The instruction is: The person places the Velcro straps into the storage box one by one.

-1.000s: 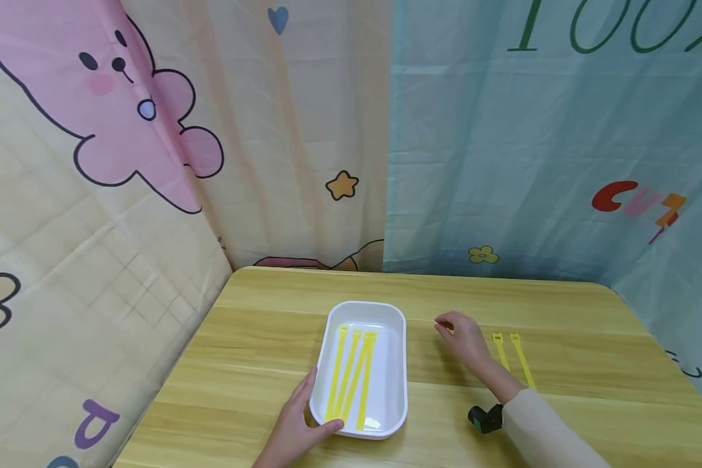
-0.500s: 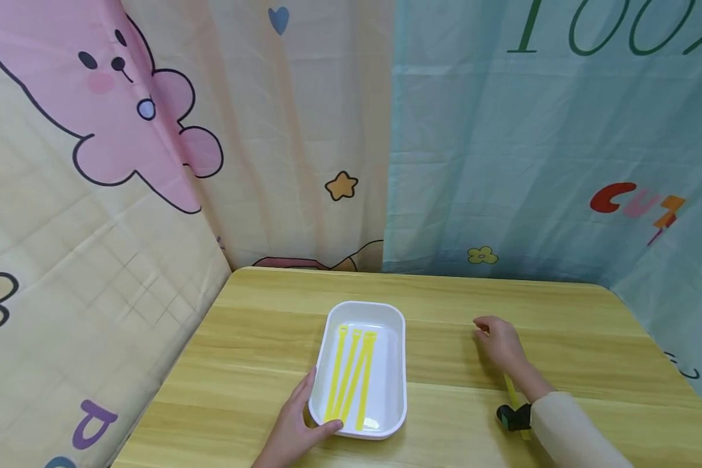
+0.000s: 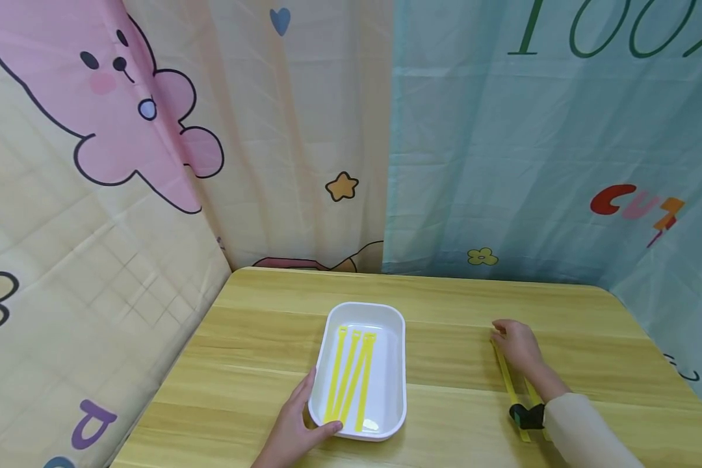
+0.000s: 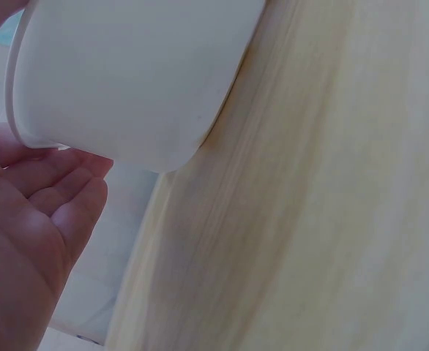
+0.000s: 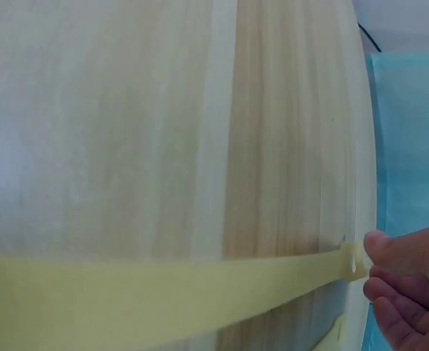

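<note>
My left hand point(image 3: 298, 422) holds the near left corner of a white plastic tray point(image 3: 405, 377), thumb over the rim and fingers along the outside. In the left wrist view those fingers point(image 4: 61, 190) lie under the tray's lip. Several yellow strap-style cable ties point(image 3: 335, 383), each with a slotted head, lie lengthwise in the tray. At the right, my right hand point(image 3: 517, 348) pinches the slotted head of another yellow cable tie point(image 3: 506, 380). In the right wrist view, thumb and fingers meet at that tie's head point(image 5: 352, 262). A second tie point(image 3: 531, 391) lies beside it, partly hidden by the wrist.
A light wooden table point(image 3: 257, 312) bears everything. A small black wrist camera point(image 3: 526, 416) sits on the right wrist above the ties. Printed curtains point(image 3: 304, 130) hang right behind the table and along its left side.
My right hand has moved right, away from the tray side, to the loose ties and now has the left one by its head, shifted slightly left. Left hand and tray have stayed put.
</note>
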A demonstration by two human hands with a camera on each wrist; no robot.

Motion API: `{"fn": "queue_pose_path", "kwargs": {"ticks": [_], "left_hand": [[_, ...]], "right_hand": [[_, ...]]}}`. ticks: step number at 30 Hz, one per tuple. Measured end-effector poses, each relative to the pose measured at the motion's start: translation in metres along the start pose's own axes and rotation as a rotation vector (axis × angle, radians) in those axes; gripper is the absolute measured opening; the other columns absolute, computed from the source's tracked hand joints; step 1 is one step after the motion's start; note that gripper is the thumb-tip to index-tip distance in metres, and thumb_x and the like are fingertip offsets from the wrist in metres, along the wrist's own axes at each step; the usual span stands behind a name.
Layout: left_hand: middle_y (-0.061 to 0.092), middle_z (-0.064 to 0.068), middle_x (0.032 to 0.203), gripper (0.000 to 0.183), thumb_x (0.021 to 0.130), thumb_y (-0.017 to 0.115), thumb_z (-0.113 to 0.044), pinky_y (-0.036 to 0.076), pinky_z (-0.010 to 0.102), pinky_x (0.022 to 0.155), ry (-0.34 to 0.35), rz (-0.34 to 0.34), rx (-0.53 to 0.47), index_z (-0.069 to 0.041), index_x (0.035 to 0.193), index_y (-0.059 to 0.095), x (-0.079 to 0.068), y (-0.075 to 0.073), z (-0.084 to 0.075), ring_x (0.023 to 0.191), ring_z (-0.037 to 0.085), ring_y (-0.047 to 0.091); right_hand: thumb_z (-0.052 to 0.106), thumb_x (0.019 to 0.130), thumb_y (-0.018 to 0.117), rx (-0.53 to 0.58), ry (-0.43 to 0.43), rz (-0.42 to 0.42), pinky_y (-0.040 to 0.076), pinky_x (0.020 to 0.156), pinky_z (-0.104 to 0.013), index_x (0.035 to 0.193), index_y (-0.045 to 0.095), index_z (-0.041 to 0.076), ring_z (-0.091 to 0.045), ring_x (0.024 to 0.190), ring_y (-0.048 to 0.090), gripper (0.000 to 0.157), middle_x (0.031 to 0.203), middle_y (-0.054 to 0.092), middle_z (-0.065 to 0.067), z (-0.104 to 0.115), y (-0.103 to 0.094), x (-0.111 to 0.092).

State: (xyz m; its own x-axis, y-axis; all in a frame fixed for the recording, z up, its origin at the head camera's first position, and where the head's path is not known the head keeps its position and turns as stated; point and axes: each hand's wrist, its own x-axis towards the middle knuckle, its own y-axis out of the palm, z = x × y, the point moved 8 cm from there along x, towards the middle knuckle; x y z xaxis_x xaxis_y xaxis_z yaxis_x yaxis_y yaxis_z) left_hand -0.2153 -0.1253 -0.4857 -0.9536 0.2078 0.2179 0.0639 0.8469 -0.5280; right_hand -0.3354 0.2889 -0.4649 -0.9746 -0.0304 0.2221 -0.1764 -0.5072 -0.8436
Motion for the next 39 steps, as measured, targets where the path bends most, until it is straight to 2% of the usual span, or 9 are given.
{"fn": "queue_pose_path", "kwargs": {"ticks": [15,30,39], "left_hand": [[0.029,0.024,0.143,0.098,0.072,0.076,-0.041,0.028,0.063,0.094,-0.005,0.002,0.019,0.001,0.143,0.024,-0.0011,0.0018,0.0015,0.126,0.045,0.029],[0.029,0.024,0.142,0.098,0.073,0.075,-0.041,0.03,0.064,0.093,0.01,-0.013,0.038,0.001,0.144,0.023,0.002,-0.0004,0.0007,0.125,0.046,0.03],[0.03,0.024,0.142,0.099,0.071,0.076,-0.042,0.029,0.064,0.094,0.0,-0.01,0.025,0.0,0.144,0.024,0.0025,-0.0025,-0.0004,0.126,0.045,0.03]], "right_hand": [[-0.004,0.08,0.066,-0.027,0.03,0.074,0.049,0.073,-0.049,0.103,0.058,-0.018,-0.039,0.085,0.058,0.028,0.091,0.061,-0.027,-0.0088,0.0074,-0.0025],[-0.007,0.079,0.064,-0.01,0.027,0.095,0.049,0.075,-0.05,0.102,0.06,-0.017,-0.041,0.087,0.058,0.025,0.095,0.061,-0.03,-0.0059,0.008,0.0049],[-0.007,0.079,0.064,0.018,0.047,0.078,0.051,0.071,-0.048,0.099,0.061,-0.016,-0.039,0.082,0.058,0.022,0.091,0.062,-0.027,-0.0068,0.0078,0.0043]]}}
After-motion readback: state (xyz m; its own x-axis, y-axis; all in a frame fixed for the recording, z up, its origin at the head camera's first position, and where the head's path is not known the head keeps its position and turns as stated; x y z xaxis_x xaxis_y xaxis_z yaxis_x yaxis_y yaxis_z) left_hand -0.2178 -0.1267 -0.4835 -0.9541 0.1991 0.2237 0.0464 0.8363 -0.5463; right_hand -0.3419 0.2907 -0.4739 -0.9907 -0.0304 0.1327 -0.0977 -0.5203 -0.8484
